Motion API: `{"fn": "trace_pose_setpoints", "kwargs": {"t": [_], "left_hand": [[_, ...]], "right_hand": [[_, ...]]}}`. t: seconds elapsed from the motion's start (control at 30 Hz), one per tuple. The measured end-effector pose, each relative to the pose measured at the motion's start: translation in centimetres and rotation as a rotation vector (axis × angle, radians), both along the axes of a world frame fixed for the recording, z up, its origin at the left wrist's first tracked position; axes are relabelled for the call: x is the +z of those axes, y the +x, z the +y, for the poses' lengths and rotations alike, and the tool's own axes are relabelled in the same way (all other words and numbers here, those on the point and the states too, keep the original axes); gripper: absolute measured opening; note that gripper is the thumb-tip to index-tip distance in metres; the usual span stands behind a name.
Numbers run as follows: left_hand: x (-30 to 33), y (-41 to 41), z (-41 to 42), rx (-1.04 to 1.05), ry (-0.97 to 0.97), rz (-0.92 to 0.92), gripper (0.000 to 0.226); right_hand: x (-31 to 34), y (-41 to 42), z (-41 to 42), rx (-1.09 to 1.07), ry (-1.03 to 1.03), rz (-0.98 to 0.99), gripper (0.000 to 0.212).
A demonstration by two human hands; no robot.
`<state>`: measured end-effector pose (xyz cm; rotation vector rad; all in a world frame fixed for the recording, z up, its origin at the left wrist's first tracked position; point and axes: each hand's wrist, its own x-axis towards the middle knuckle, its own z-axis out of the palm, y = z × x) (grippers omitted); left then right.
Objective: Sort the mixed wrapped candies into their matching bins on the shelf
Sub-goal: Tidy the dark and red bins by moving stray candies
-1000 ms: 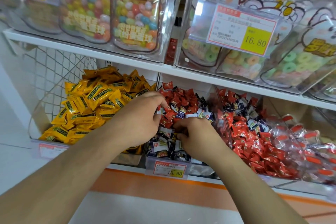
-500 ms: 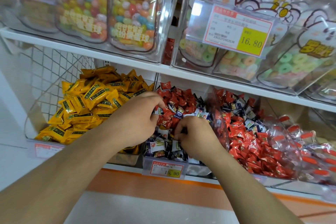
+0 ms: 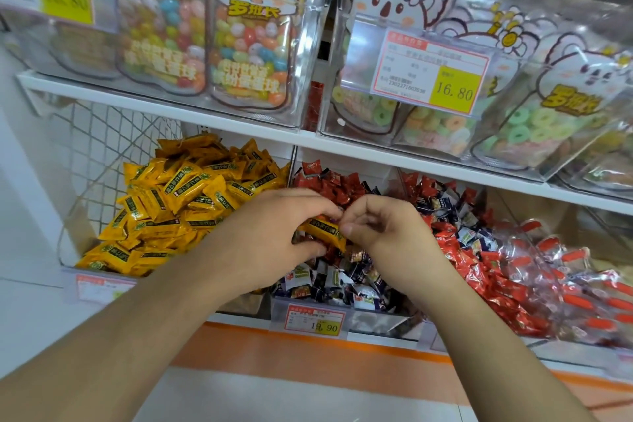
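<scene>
On the lower shelf, a clear bin of yellow wrapped candies (image 3: 178, 202) stands at the left. Beside it a middle bin (image 3: 342, 305) holds mixed red and dark blue-white candies. My left hand (image 3: 270, 233) hovers over the middle bin and grips one yellow candy (image 3: 323, 231) between thumb and fingers. My right hand (image 3: 387, 229) is just to its right, fingers curled, fingertips touching the same yellow candy's end. Further right lies a bin of red and blue candies (image 3: 479, 257).
A far-right bin holds clear-wrapped candies with red bands (image 3: 575, 271). The upper shelf (image 3: 239, 128) carries clear boxes of jelly-bean bags (image 3: 246, 48) and ring-gummy bags (image 3: 513, 127). A price tag (image 3: 317, 320) fronts the middle bin. A wire mesh panel (image 3: 102, 140) stands left.
Both hands rose out of the middle bin's pile, and a yellow candy now shows in my left hand's grip. The camera moved closer.
</scene>
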<state>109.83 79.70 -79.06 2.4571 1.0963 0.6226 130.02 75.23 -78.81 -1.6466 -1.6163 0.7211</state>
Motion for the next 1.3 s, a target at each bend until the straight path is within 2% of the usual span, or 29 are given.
{"fn": "trace_pose_setpoints", "kwargs": {"t": [0.1,0.2,0.3,0.37,0.5,0.6,0.7,0.8,0.9,1.07,1.13,1.3], "left_hand": [[0.9,-1.2,-0.6,0.101,0.041,-0.018,0.029],[1.8,-3.6,-0.3,0.294,0.087,-0.072,0.022],[2.3,-6.1,0.8,0.52,0.166,-0.135,0.024],[1.8,-7.2,2.0,0.603,0.169,-0.058,0.034],[0.4,-7.1,3.1,0.541,-0.026,0.115,0.052],[0.5,-6.1,2.9,0.526,-0.005,0.118,0.057],[1.0,-4.6,2.0,0.484,0.023,0.062,0.053],[0.6,-2.7,0.8,0.309,-0.015,-0.002,0.046],[-0.6,-1.1,0.6,0.168,-0.042,0.02,0.047],[-1.7,-0.6,0.8,0.163,-0.084,0.072,0.05],[-1.6,-0.6,0.8,0.17,-0.094,0.06,0.047],[-1.6,-0.7,0.8,0.168,-0.094,0.063,0.04]], "right_hand": [[-0.2,-0.7,-0.1,-0.023,0.025,0.05,0.018],[-0.6,-0.8,0.1,-0.08,0.03,0.029,0.021],[-0.9,-0.9,0.1,-0.074,0.025,-0.025,0.021],[-1.0,-0.9,0.0,-0.07,0.038,-0.066,0.019],[-1.3,-0.7,0.2,-0.079,0.029,-0.082,0.031],[-1.6,-0.2,0.5,-0.114,0.023,-0.06,0.044],[-2.2,0.2,1.1,-0.162,0.013,-0.082,0.043],[-2.8,0.1,1.7,-0.134,-0.002,-0.231,0.036],[-3.6,-0.1,2.2,-0.015,-0.008,-0.417,0.041],[-5.0,-0.5,3.4,0.062,-0.011,-0.55,0.049],[-5.2,-0.6,3.6,0.053,-0.017,-0.553,0.046],[-5.9,-0.8,4.1,0.027,-0.006,-0.56,0.018]]}}
